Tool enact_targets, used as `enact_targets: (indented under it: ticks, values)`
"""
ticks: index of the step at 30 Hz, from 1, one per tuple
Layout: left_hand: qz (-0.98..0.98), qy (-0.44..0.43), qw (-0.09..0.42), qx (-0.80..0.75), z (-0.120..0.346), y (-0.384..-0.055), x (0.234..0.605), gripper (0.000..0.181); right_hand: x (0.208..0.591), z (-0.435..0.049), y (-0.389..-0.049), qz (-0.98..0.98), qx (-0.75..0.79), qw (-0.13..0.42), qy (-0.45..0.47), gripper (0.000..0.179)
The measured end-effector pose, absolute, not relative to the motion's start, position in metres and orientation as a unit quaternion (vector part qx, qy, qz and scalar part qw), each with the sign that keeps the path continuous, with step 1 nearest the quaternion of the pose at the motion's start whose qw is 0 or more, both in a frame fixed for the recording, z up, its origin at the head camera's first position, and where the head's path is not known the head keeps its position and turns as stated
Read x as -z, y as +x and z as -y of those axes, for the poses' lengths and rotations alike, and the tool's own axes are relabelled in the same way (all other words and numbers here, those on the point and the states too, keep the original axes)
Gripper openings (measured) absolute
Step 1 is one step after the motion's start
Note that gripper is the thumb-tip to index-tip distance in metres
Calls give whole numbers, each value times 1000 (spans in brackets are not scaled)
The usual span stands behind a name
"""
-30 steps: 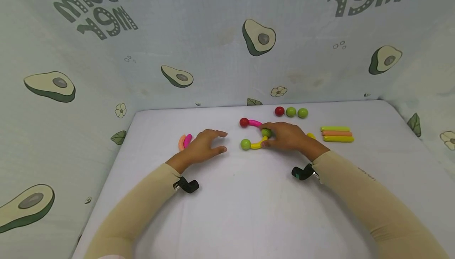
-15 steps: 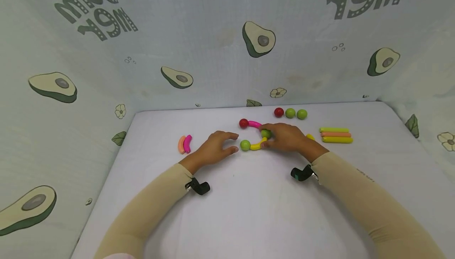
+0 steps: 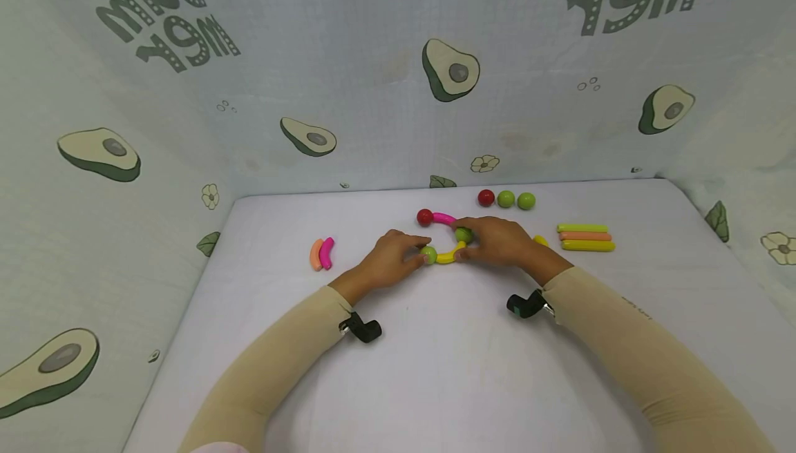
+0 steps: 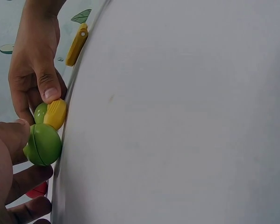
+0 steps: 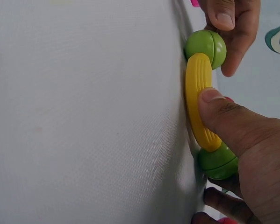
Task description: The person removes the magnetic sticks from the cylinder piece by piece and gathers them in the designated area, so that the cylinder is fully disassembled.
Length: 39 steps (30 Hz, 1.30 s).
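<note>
Toy balls and curved rods form an open ring on the table. A red ball leads into a pink curved rod, then a green ball, a yellow curved rod and a nearer green ball. My right hand holds the ring's right side, its thumb on the yellow rod and its fingers reaching past the farther green ball. My left hand has thumb and fingers around the nearer green ball, the thumb touching it in the left wrist view. Some fingertip contact is hidden.
Orange and pink curved rods lie at left. A red ball and two green balls stand at the back. Several straight rods lie at right; another yellow piece shows behind my right wrist.
My left hand has moved right from beside the loose curved rods to the ring's nearer green ball. The right hand keeps its place on the ring.
</note>
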State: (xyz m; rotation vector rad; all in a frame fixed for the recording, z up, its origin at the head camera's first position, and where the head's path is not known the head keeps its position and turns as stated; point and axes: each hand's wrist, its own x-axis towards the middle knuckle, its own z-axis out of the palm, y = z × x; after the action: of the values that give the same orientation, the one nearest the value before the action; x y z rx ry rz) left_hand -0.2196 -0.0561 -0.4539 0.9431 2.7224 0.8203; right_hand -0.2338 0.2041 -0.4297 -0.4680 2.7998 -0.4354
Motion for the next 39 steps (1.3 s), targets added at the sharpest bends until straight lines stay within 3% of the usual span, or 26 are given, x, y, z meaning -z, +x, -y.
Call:
enact_targets:
  ticks: [39]
  values:
    - [-913,287,61,-283,49,-220,456,30,432,-205,-235,-966,149,132,-166,74]
